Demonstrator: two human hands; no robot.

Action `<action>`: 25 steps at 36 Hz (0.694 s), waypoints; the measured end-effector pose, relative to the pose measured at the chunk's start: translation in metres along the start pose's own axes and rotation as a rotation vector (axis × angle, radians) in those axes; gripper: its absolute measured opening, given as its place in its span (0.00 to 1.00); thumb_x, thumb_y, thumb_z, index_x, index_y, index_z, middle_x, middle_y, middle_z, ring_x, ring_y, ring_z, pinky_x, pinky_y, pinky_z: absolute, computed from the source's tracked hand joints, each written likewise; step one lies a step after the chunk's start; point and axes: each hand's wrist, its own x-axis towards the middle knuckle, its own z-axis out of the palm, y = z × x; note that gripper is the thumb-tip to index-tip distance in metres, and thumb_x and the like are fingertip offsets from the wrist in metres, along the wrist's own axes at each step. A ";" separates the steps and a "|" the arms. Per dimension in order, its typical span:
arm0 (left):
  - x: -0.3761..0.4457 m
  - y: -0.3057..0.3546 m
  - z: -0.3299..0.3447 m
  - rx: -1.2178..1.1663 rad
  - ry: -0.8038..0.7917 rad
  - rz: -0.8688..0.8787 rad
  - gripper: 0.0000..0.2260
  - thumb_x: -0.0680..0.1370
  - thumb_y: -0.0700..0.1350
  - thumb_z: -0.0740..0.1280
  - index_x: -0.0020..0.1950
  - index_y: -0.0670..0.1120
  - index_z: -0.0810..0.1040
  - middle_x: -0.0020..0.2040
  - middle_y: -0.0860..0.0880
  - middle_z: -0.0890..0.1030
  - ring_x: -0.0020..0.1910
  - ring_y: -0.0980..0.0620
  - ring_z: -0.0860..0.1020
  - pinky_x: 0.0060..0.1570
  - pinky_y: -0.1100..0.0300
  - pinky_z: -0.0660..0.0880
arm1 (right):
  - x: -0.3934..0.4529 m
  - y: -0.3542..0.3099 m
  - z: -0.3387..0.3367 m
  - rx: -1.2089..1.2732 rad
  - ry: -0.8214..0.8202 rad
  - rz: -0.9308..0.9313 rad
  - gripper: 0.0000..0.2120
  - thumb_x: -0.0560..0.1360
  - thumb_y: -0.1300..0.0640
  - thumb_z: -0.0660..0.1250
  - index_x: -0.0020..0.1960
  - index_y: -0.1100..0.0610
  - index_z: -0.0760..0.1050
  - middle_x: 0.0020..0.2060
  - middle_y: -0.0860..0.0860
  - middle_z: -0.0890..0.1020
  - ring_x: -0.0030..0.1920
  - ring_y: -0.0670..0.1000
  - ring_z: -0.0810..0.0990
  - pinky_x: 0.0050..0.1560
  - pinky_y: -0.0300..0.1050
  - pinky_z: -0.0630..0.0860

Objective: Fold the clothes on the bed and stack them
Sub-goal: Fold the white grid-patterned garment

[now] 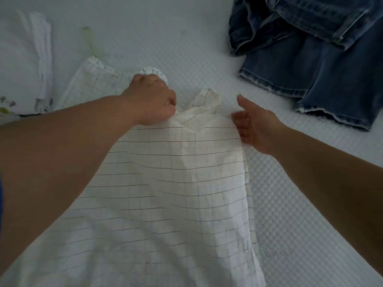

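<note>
A thin, soft white checked shirt point(165, 183) was spread on the bed point(290, 204). Its top was gripped by the left hand point(151, 100). Its edge was touched, perhaps pinched, by the half-open right hand point(255, 129). It was best held at the corners.

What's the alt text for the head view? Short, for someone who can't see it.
A person's left hand grips the top edge of a white grid-lined garment spread on a bed, while the right hand touches its right edge with fingers straight. Blue jeans lie crumpled at upper right, white clothes at upper left.
</note>
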 end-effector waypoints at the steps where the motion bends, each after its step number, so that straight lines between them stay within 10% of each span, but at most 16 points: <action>1: 0.000 -0.003 -0.001 0.039 -0.015 -0.011 0.22 0.70 0.55 0.52 0.61 0.57 0.76 0.64 0.48 0.74 0.67 0.45 0.64 0.65 0.47 0.55 | 0.005 -0.008 0.007 -0.058 0.019 -0.019 0.24 0.69 0.37 0.69 0.49 0.59 0.76 0.40 0.52 0.84 0.38 0.51 0.84 0.39 0.45 0.79; 9: -0.002 -0.015 -0.015 0.256 -0.025 -0.033 0.13 0.73 0.56 0.60 0.53 0.57 0.79 0.50 0.50 0.77 0.57 0.47 0.69 0.60 0.45 0.58 | 0.012 -0.041 0.044 0.002 -0.138 0.094 0.15 0.77 0.61 0.58 0.60 0.63 0.76 0.58 0.53 0.79 0.56 0.57 0.80 0.51 0.54 0.79; 11: -0.005 -0.021 -0.016 0.229 0.017 -0.046 0.11 0.74 0.56 0.60 0.50 0.57 0.79 0.46 0.53 0.76 0.55 0.49 0.69 0.59 0.46 0.58 | 0.011 -0.041 0.046 -0.041 -0.058 0.103 0.11 0.76 0.65 0.57 0.52 0.65 0.76 0.50 0.56 0.79 0.47 0.56 0.81 0.43 0.48 0.81; 17: -0.011 -0.032 -0.015 0.218 0.104 -0.088 0.12 0.77 0.58 0.59 0.46 0.56 0.80 0.42 0.54 0.73 0.53 0.49 0.69 0.53 0.49 0.59 | 0.011 -0.028 0.063 -0.750 0.003 0.019 0.06 0.75 0.64 0.60 0.45 0.64 0.76 0.33 0.56 0.79 0.26 0.49 0.77 0.22 0.37 0.75; 25: -0.016 -0.033 -0.007 0.040 0.241 -0.070 0.15 0.80 0.54 0.56 0.48 0.49 0.79 0.42 0.47 0.78 0.42 0.46 0.74 0.45 0.54 0.65 | -0.005 0.002 0.043 -0.799 0.261 -0.280 0.13 0.74 0.53 0.63 0.32 0.53 0.69 0.30 0.48 0.75 0.31 0.47 0.75 0.28 0.39 0.67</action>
